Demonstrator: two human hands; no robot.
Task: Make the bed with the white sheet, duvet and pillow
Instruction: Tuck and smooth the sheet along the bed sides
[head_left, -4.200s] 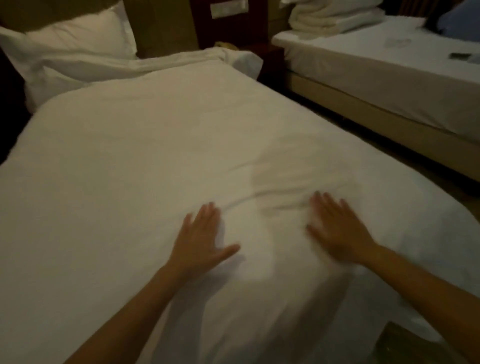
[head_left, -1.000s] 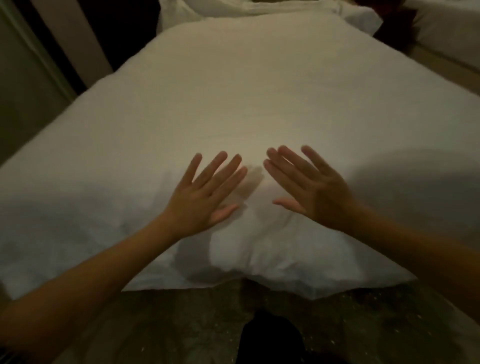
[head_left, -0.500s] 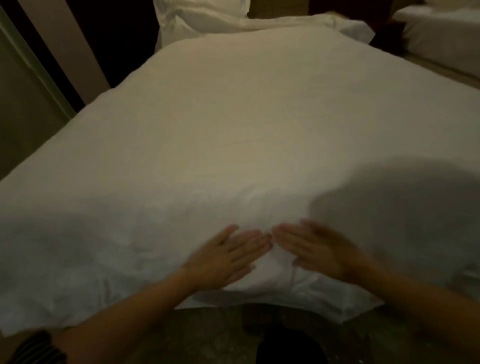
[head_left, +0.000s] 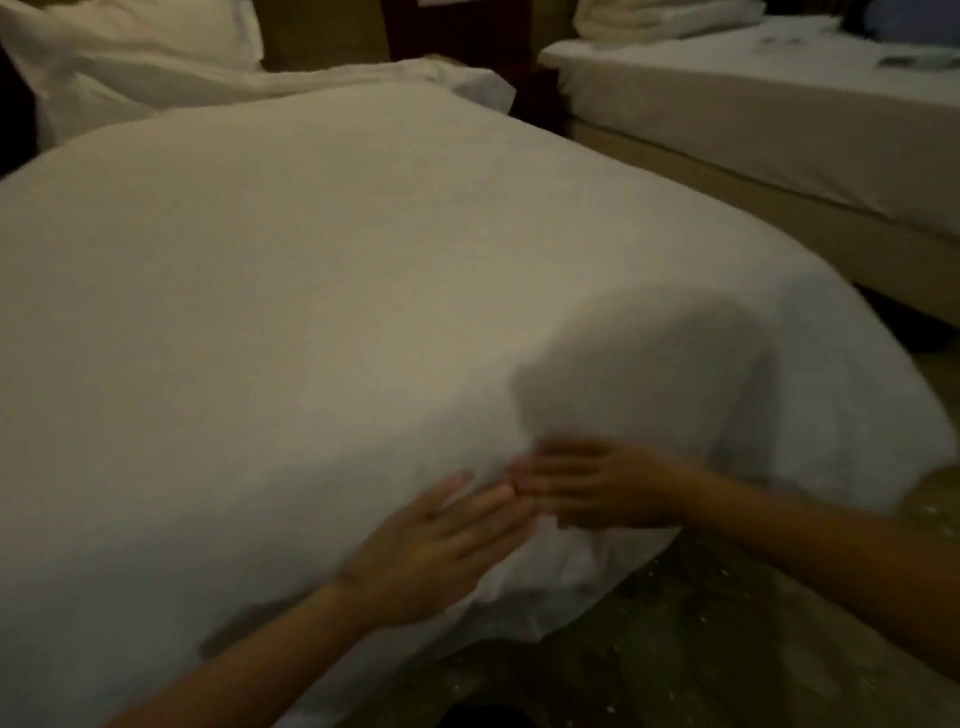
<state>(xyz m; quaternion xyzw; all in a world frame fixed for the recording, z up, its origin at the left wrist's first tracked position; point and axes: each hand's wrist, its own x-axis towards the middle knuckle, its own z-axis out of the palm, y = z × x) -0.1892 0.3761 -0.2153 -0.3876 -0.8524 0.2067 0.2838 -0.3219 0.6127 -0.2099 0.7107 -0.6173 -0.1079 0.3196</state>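
Head view, dim and slightly blurred. A bed is seen from its foot edge, and almost all of it is covered by the white duvet, which is spread smooth and hangs over the foot edge and the right foot corner. The white pillow is propped at the left head corner. A crumpled band of white bedding is laid across the head edge, just beyond the duvet; whether it is the sheet or a turned-back fold cannot be told.

Both hands are laid flat on the duvet near the middle of the foot edge. The left hand is pressed palm down, with its fingers straight, close together and pointed up and to the right. The right hand is likewise held flat, with its fingers straight and pointed left. The fingertips of the two hands are brought together, touching or nearly so. Nothing is gripped by either hand. A soft shadow is cast on the duvet just above the right hand.

Dark patterned floor is seen beneath the forearms. A second bed, covered in white, stands to the right across a narrow gap, and a stack of folded white linen is placed at its head edge. Dark wooden furniture is set between the two beds at the head.
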